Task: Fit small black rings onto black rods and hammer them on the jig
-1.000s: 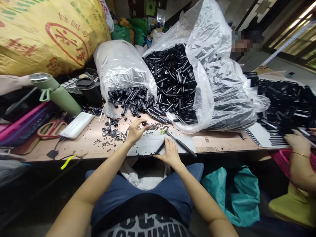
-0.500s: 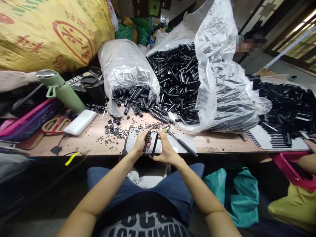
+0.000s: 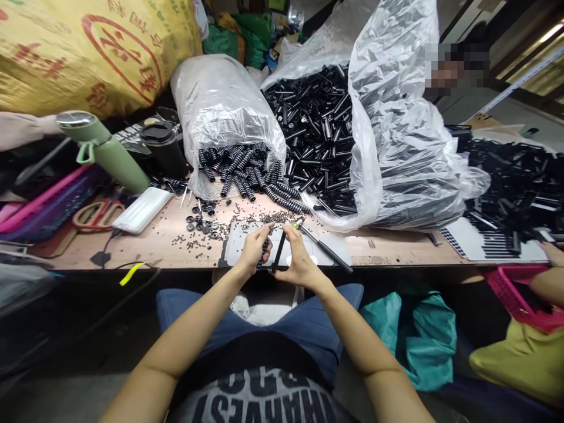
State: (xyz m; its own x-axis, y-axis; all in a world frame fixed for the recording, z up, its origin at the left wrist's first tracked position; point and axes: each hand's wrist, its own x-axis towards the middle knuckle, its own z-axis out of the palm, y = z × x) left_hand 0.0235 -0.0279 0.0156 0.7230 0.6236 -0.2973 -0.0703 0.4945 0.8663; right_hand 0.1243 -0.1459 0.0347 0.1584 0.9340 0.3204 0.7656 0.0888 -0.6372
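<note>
My left hand (image 3: 252,251) is closed around a short black ribbed cylinder (image 3: 265,248), mostly covered by the fingers. Just to its right, my right hand (image 3: 300,258) pinches a slim black bar (image 3: 279,252) lengthwise, thumb at the near end and fingertips at the far end. The bar stands slightly tilted, and a small gap appears to separate it from the left hand. Both hands hover over a pale grey plate (image 3: 237,236) at the table's front edge. A hammer with a black handle (image 3: 330,252) lies on that plate, right beside my right hand.
Behind the plate, a plastic bag (image 3: 224,111) spills ribbed cylinders (image 3: 240,167); a larger one (image 3: 396,164) holds glossy black tubes (image 3: 319,135). Tiny dark bits and black discs (image 3: 202,226) are scattered leftward, near a white power bank (image 3: 141,210), scissors (image 3: 97,215) and a green bottle (image 3: 108,153).
The ribbed cylinder shows less between my left fingers than before. My right hand keeps its pinch on the bar, which leans a little more. The whole view has shifted slightly.
</note>
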